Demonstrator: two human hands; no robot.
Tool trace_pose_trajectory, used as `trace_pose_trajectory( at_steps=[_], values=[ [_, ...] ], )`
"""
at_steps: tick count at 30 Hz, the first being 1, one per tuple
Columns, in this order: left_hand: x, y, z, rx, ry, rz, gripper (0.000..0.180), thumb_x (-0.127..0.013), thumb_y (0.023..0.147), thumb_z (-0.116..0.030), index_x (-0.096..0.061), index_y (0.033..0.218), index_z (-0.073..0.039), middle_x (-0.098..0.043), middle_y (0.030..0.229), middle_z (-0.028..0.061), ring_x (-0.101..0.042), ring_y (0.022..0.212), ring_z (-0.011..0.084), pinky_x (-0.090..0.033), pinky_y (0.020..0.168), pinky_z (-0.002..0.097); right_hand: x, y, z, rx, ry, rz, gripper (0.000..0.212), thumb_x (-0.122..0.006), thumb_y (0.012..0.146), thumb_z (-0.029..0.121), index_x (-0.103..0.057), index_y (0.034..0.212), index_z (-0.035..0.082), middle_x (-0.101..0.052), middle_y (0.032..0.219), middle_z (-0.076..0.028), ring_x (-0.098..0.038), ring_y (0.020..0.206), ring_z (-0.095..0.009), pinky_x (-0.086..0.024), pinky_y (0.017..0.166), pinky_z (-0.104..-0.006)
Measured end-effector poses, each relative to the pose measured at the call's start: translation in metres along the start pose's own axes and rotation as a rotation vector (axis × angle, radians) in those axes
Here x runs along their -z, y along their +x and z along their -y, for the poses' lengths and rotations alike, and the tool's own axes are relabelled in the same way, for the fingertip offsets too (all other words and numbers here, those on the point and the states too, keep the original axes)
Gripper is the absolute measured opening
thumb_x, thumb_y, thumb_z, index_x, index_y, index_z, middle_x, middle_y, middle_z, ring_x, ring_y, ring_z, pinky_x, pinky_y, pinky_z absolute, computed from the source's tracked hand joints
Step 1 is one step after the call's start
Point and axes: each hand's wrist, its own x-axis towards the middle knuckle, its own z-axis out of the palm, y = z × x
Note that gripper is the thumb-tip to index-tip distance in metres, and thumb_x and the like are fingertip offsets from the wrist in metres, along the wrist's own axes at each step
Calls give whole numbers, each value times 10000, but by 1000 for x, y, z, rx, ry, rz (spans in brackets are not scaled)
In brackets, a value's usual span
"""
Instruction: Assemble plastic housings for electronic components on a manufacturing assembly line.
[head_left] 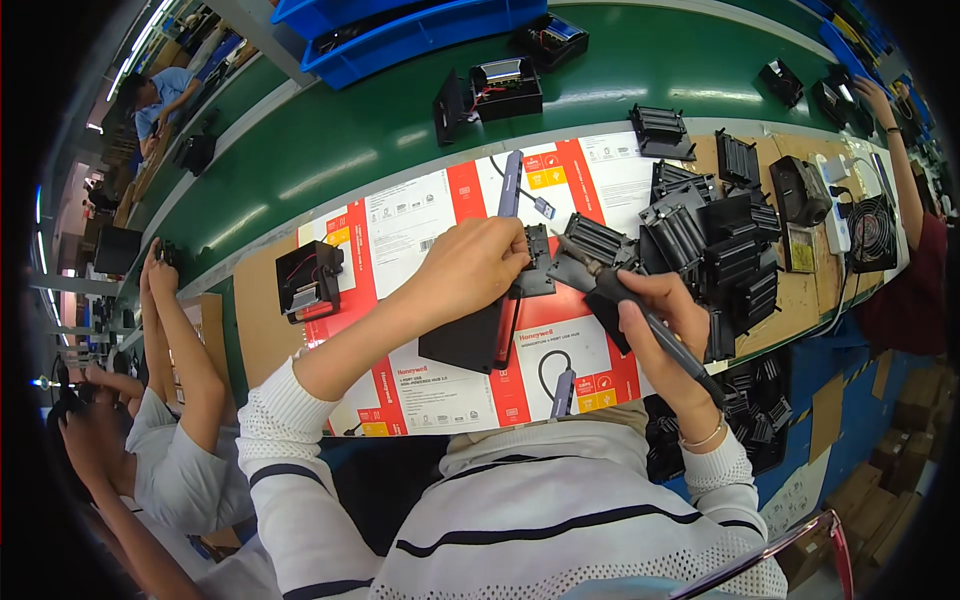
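My right hand (668,312) is closed around the dark handle of a soldering iron (660,335), whose metal tip points up and left. My left hand (470,262) has its fingers curled and pressed together at the edge of a black plastic part (538,268); the fingertips are partly hidden. The iron's tip ends just right of that part. Below my left hand lies a black box piece (462,342), with a thin dark wire beside it. To the right of the tip, a ribbed black battery holder (600,240) lies on the printed sheet.
Many ribbed black holders (690,230) are heaped on the right. Beyond them are a yellow solder-cleaning tray (800,250), a white power strip (836,225) and a coil of black cable (872,232). An open box with wires (308,282) sits left. Co-workers sit on both sides.
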Motion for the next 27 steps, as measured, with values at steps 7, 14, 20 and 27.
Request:
trace_pose_trajectory(
  at_steps=[7, 14, 20, 27],
  values=[
    [7, 10, -8, 10, 138, 84, 188, -660, 909, -182, -674, 900, 5, -705, 795, 147, -687, 792, 320, -502, 726, 427, -7, -7, -5, -121, 67, 9, 195, -705, 914, 57, -676, 1080, -41, -718, 762, -74, -645, 654, -52, -480, 592, -203],
    [9, 13, -13, 51, 151, 110, 183, -654, 881, -185, -680, 870, -4, -707, 790, 144, -690, 787, 313, -509, 730, 416, -9, -5, -12, -141, 83, 47, 210, -707, 914, 75, -680, 1084, -46, -727, 765, -97, -678, 666, -74, -498, 594, -212],
    [8, 15, -12, 82, 162, 123, 184, -659, 852, -184, -684, 864, -3, -706, 779, 138, -691, 771, 306, -516, 724, 403, -11, -3, -9, -181, 150, 45, 202, -713, 914, 79, -677, 1067, -48, -745, 799, -114, -705, 682, -93, -525, 599, -228],
    [6, 14, -13, 64, 156, 87, 184, -664, 845, -185, -682, 861, -3, -708, 780, 137, -694, 770, 305, -523, 732, 405, -6, 5, -13, 383, -318, 68, 226, -782, 807, 57, -711, 1018, 16, -649, 676, -75, -616, 500, -181, -481, 507, -283]
  ],
)
